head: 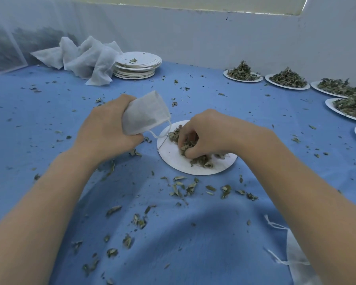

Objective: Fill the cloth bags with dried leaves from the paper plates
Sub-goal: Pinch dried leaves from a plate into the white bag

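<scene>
My left hand (103, 128) grips a small white cloth bag (145, 114) by its bottom, mouth tilted toward the right, its drawstring hanging onto a white paper plate (177, 161) at the centre of the blue cloth. My right hand (206, 132) is on that plate, fingers curled round a clump of dried leaves (199, 159). Part of the leaf pile is hidden under the hand. The bag shows some dark content through its fabric.
Several plates heaped with dried leaves (243, 74) line the right side. A stack of used plates (137, 65) and crumpled white cloth (84, 58) sit at the back left. More cloth bags (296, 260) lie at the lower right. Loose leaves (183, 188) litter the blue cloth.
</scene>
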Demonstrator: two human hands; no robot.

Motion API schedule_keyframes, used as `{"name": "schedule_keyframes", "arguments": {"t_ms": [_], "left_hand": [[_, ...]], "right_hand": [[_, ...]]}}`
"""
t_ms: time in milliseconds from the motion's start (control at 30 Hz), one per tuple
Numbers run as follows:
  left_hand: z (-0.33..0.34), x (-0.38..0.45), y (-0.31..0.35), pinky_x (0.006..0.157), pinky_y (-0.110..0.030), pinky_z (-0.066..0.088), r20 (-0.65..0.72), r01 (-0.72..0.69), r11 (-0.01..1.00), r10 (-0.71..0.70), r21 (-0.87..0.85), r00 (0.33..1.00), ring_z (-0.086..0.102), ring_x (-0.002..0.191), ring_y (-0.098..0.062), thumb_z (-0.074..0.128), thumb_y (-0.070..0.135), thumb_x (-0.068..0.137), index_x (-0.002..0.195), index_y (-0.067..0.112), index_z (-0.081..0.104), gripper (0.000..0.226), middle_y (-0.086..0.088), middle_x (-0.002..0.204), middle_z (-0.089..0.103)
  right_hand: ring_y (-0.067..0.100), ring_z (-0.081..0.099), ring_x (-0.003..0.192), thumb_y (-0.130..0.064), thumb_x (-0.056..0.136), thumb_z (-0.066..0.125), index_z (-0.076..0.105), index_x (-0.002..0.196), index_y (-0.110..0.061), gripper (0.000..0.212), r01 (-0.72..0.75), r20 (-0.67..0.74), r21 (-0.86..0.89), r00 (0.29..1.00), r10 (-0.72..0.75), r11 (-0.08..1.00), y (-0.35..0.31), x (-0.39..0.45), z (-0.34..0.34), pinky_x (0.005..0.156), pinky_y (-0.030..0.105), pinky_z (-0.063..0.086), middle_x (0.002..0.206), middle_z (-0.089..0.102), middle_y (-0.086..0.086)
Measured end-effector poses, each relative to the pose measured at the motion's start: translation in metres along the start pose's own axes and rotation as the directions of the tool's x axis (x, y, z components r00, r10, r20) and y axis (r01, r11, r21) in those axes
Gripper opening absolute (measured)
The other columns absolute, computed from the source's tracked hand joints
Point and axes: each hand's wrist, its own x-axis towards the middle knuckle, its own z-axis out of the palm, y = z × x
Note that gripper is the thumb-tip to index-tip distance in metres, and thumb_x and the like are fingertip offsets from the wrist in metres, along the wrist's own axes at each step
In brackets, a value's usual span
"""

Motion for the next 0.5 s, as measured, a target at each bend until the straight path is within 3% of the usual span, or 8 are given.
{"name": "schedule_keyframes", "arguments": {"t_ms": [67,133,200,300,500], "left_hand": [[0.0,0.0,0.0,0.07,-0.03,0.034,0.002,-0.001,1.0,0.001,0.004,1.0,0.045,0.084,-0.016,0.073,0.018,0.065,0.113,0.027,0.05,0.054,0.011,0.092,0.05],[0.0,0.0,0.0,0.069,-0.03,0.034,0.0,-0.001,1.0,0.001,-0.002,1.0,0.046,0.083,-0.016,0.072,0.017,0.065,0.113,0.026,0.051,0.053,0.011,0.092,0.051],[0.0,0.0,0.0,0.069,-0.03,0.034,0.0,-0.001,1.0,0.001,0.008,1.0,0.046,0.083,-0.017,0.072,0.017,0.065,0.113,0.025,0.052,0.052,0.01,0.092,0.052],[0.001,0.0,0.001,0.07,-0.031,0.035,0.023,-0.012,0.999,0.011,0.031,1.0,0.046,0.084,-0.019,0.073,0.017,0.066,0.114,0.025,0.051,0.053,0.009,0.094,0.051],[0.002,-0.001,0.007,0.07,-0.034,0.04,0.065,-0.048,0.996,0.044,0.069,0.997,0.045,0.082,-0.02,0.074,0.018,0.065,0.118,0.025,0.049,0.059,0.01,0.092,0.048]], "right_hand": [[0.013,0.066,0.06,-0.022,0.079,0.071,0.071,0.094,-0.027,0.016,0.008,-0.032,0.057,0.999,-0.006,0.998,0.002,0.0,-0.001,0.056,0.022,0.055,0.074,0.064,-0.01],[0.004,0.06,0.043,-0.024,0.078,0.073,0.072,0.089,-0.03,0.012,0.016,-0.081,0.137,0.997,-0.005,0.99,0.005,-0.003,-0.007,0.045,0.012,0.046,0.065,0.059,-0.019],[0.002,0.057,0.038,-0.026,0.077,0.075,0.071,0.084,-0.032,0.01,0.019,-0.144,0.215,0.989,0.013,0.976,0.011,-0.008,-0.016,0.046,0.013,0.048,0.057,0.061,-0.02],[0.002,0.059,0.042,-0.026,0.077,0.075,0.072,0.082,-0.033,0.009,0.068,-0.229,0.323,0.973,0.008,0.944,0.018,-0.015,-0.028,0.057,0.014,0.049,0.057,0.061,-0.031],[0.006,0.065,0.057,-0.019,0.081,0.072,0.071,0.089,-0.026,0.012,0.204,-0.355,0.469,0.935,-0.029,0.859,0.016,-0.021,-0.036,0.07,0.013,0.05,0.061,0.066,-0.023]]}}
